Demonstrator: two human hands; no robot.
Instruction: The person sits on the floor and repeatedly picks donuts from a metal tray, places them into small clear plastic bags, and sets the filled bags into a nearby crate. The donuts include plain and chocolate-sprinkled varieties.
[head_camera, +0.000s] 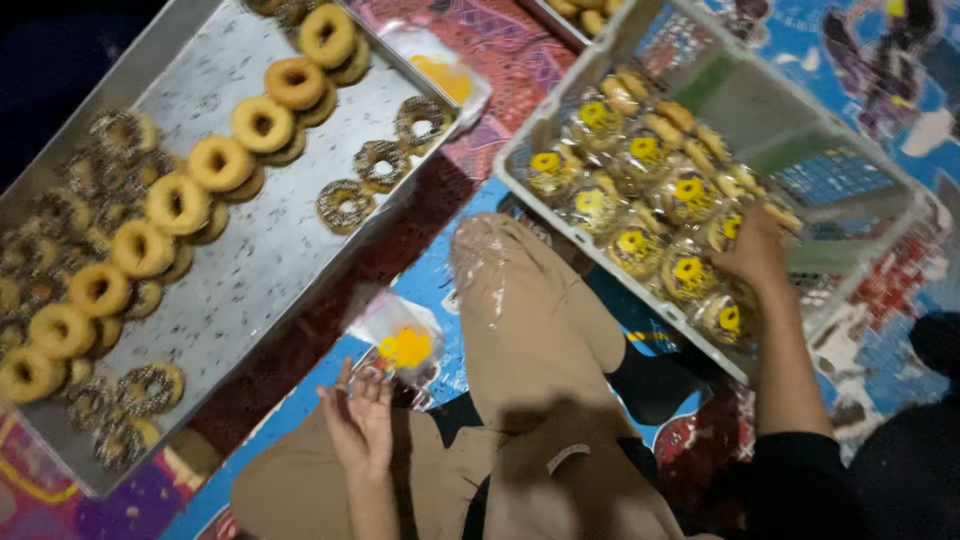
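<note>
Fingers of the right hand (755, 250) curl down over a wrapped doughnut (728, 232) at the near side of the white crate (905, 190); whether they grip it or just press on it, cannot tell, the palm hides the contact. Left hand (360, 420) sits above the knee, fingers loosely spread, tips at the edge of an empty clear bag with a yellow label (403, 340), touching or just short of it.

Advice, judged from this: seat the packet flat beside the other wrapped doughnuts (635, 245), label up, no stacking pressure on the glaze. Pinch the bag by its mouth, not the label.

Metal tray (270, 250) of unwrapped yellow-glazed doughnuts (180, 200) and sprinkled ones lies well apart on the left, over a patterned mat (430, 290).
</note>
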